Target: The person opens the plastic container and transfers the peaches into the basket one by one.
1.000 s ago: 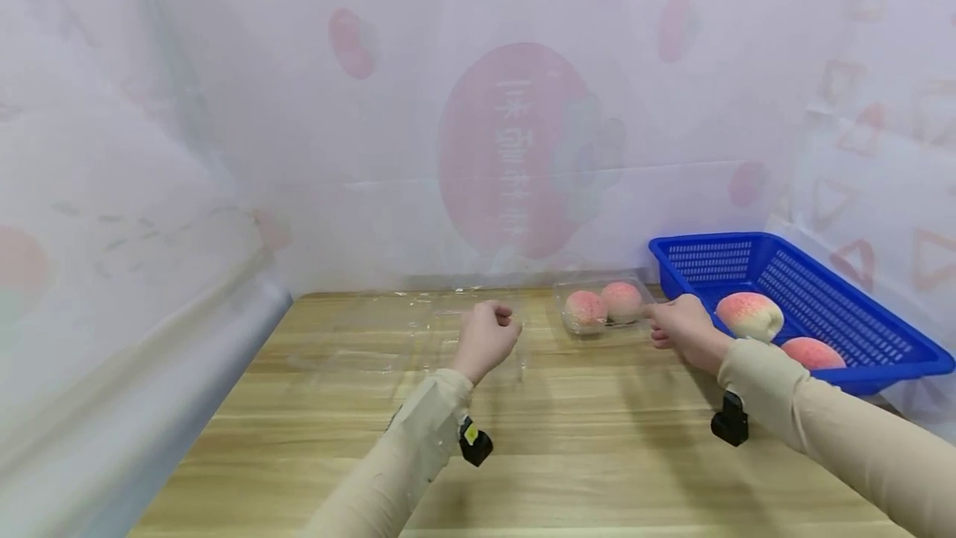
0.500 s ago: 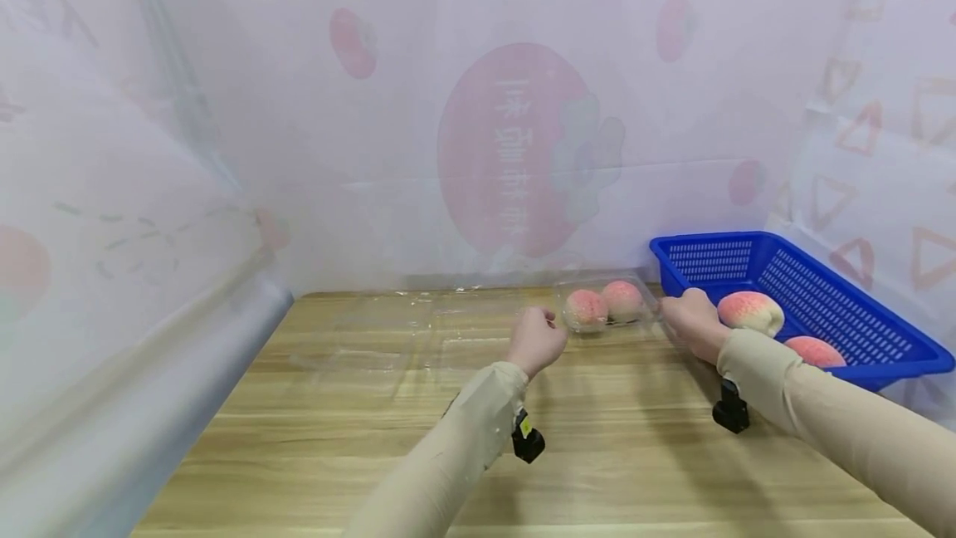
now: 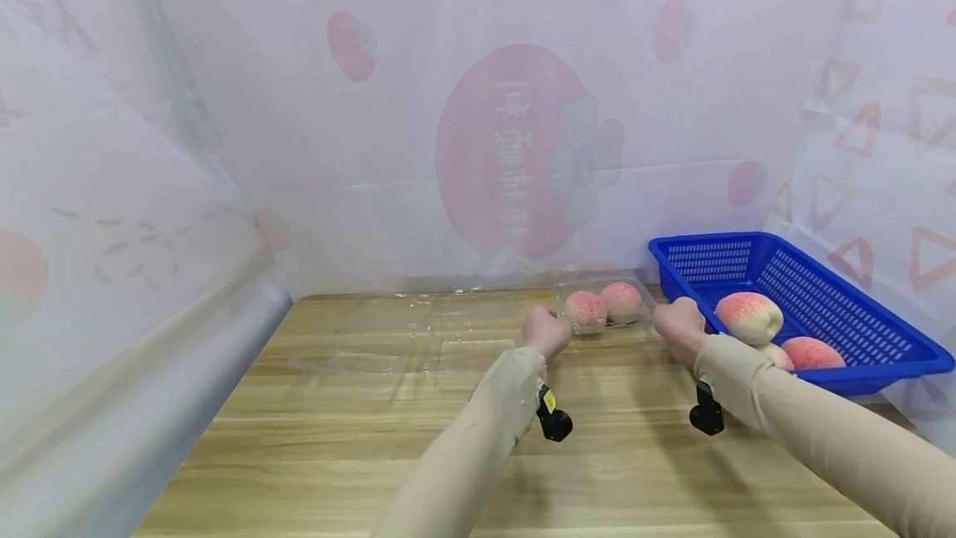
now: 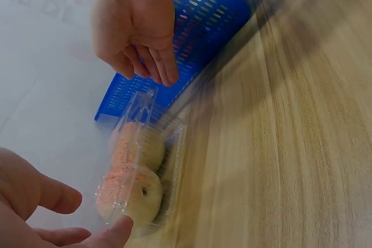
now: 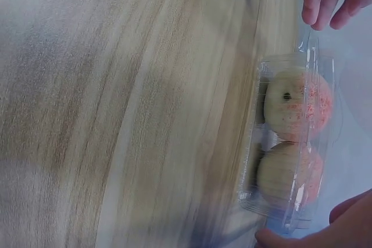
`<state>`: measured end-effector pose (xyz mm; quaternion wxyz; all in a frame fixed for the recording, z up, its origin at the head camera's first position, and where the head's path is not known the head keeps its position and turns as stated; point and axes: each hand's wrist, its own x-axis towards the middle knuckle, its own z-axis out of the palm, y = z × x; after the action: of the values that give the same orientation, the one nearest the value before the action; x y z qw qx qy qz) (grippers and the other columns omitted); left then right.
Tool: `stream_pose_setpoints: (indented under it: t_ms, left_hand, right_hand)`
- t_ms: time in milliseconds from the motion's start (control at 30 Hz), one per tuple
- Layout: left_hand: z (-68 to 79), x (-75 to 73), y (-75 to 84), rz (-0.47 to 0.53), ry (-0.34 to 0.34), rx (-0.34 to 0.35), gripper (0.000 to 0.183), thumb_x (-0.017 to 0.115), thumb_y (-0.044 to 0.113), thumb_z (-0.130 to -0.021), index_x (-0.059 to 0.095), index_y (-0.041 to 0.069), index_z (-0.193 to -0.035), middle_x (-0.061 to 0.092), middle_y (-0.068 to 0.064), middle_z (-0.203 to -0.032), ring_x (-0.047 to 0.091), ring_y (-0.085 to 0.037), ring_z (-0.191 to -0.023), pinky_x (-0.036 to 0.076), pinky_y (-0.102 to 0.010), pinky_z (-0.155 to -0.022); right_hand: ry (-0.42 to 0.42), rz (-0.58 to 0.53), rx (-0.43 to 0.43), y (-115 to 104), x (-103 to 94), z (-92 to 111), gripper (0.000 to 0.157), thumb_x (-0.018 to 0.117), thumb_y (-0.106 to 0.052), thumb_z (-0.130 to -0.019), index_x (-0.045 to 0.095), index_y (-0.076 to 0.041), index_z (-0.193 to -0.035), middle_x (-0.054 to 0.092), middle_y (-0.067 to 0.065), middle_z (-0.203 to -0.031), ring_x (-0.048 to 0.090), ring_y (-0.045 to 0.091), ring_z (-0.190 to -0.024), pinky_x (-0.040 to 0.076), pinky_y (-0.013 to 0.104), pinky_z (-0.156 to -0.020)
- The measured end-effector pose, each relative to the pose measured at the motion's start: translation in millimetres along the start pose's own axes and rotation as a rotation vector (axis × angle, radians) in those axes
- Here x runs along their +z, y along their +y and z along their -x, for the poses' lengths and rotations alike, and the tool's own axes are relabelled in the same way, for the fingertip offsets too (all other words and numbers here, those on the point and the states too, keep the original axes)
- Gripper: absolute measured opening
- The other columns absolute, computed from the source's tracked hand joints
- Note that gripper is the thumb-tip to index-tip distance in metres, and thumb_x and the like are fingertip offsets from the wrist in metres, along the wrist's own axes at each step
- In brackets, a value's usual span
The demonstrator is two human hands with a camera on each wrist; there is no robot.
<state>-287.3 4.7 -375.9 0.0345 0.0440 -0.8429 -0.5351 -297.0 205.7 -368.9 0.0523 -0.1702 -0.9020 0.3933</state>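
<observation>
A clear plastic clamshell box (image 5: 251,193) holds two pink-and-cream peaches (image 5: 296,103) side by side at the back of the table. At its left end is my left hand (image 3: 547,332), thumb and fingers spread apart in the left wrist view, a fingertip (image 4: 122,225) right by the plastic. My right hand (image 3: 680,329) is at the other end, beside the basket. Its fingers hang loosely bent over the box end in the left wrist view, and its thumb (image 5: 268,239) is near the lower corner in the right wrist view. Neither hand grips anything.
A blue perforated basket (image 3: 881,347) at the right holds several peaches, including a large one (image 3: 749,316) partly behind the right wrist. Two empty clear boxes, one left (image 3: 366,359) and one nearer (image 3: 474,347), lie on the wooden table (image 3: 314,455). A printed cloth (image 3: 373,131) hangs behind.
My left hand has moved right, from over the empty box to the filled box's left end. My right hand has shifted slightly and stays at the right end. The box has hardly moved.
</observation>
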Motion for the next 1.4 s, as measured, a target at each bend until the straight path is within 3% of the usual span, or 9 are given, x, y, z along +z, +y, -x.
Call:
stream_pose_setpoints:
  t_ms: [233,367,567,733,933,1067,1200,1400]
  left_hand:
    - [-6.0,10.6,-4.0,0.078,0.040,-0.094,0.014,0.057,0.000,-0.070,0.048,0.008,-0.063,0.043,-0.003,-0.067,0.041,-0.019,-0.061,0.034,-0.026,-0.046]
    - [-9.3,14.6,-5.3,0.099,0.051,-0.105,0.005,0.060,0.002,-0.070,0.060,0.004,-0.074,0.053,-0.004,-0.077,0.047,-0.020,-0.071,0.043,-0.027,-0.055]
    - [-13.8,15.6,-10.6,0.106,0.072,-0.105,0.007,0.064,0.004,-0.071,0.064,0.003,-0.078,0.057,-0.004,-0.076,0.052,-0.020,-0.070,0.046,-0.027,-0.056]
    - [-16.1,15.7,-15.3,0.091,0.110,-0.101,0.012,0.064,0.005,-0.074,0.065,0.003,-0.085,0.059,-0.005,-0.077,0.054,-0.020,-0.073,0.048,-0.028,-0.060]
    - [-21.3,19.4,-16.3,0.088,0.164,-0.093,0.021,0.062,0.004,-0.075,0.066,0.001,-0.095,0.062,-0.008,-0.087,0.055,-0.023,-0.084,0.048,-0.030,-0.070]
    - [-26.8,23.5,-16.8,0.193,0.125,-0.133,0.027,0.060,-0.001,-0.074,0.062,-0.002,-0.101,0.061,-0.012,-0.082,0.062,-0.026,-0.072,0.053,-0.033,-0.060]
    - [-33.8,23.6,-19.3,0.344,0.035,-0.197,0.031,0.054,-0.009,-0.074,0.056,-0.008,-0.105,0.060,-0.019,-0.077,0.064,-0.030,-0.065,0.054,-0.036,-0.057]
    - [-41.6,17.6,-23.0,0.380,-0.060,-0.245,0.036,0.054,-0.013,-0.070,0.054,-0.011,-0.107,0.061,-0.021,-0.076,0.064,-0.029,-0.066,0.054,-0.035,-0.060]
  right_hand:
    - [0.009,-0.076,0.055,3.2,10.2,-6.9,0.032,0.038,-0.007,-0.079,0.045,0.009,-0.105,0.044,0.019,-0.097,0.041,0.030,-0.082,0.040,0.036,-0.064]
    - [0.040,-0.133,0.075,5.5,14.3,-10.6,0.033,0.039,-0.005,-0.077,0.044,0.010,-0.106,0.043,0.020,-0.097,0.041,0.031,-0.084,0.041,0.037,-0.065]
    - [0.056,-0.162,0.101,12.5,19.5,-13.9,0.028,0.043,-0.003,-0.075,0.046,0.009,-0.101,0.047,0.020,-0.091,0.048,0.030,-0.075,0.044,0.033,-0.054]
    - [0.010,-0.185,0.123,14.1,21.0,-14.0,0.022,0.048,-0.005,-0.077,0.047,0.007,-0.096,0.048,0.017,-0.083,0.050,0.025,-0.063,0.044,0.029,-0.044]
    - [-0.056,-0.259,0.152,7.0,18.4,-14.6,0.022,0.043,-0.004,-0.081,0.044,0.007,-0.100,0.048,0.009,-0.069,0.048,0.018,-0.051,0.041,0.028,-0.040]
    - [-0.078,-0.278,0.174,6.3,17.4,-17.4,0.022,0.041,-0.004,-0.082,0.044,0.008,-0.101,0.046,0.007,-0.061,0.045,0.016,-0.045,0.039,0.027,-0.038]
    - [-0.082,-0.302,0.167,8.6,19.4,-21.2,0.019,0.043,0.001,-0.077,0.045,0.007,-0.094,0.047,0.010,-0.066,0.044,0.015,-0.043,0.037,0.027,-0.036]
    - [-0.058,-0.319,0.165,10.6,21.0,-22.0,0.021,0.045,0.003,-0.071,0.045,0.006,-0.092,0.048,0.013,-0.073,0.047,0.017,-0.046,0.039,0.027,-0.037]
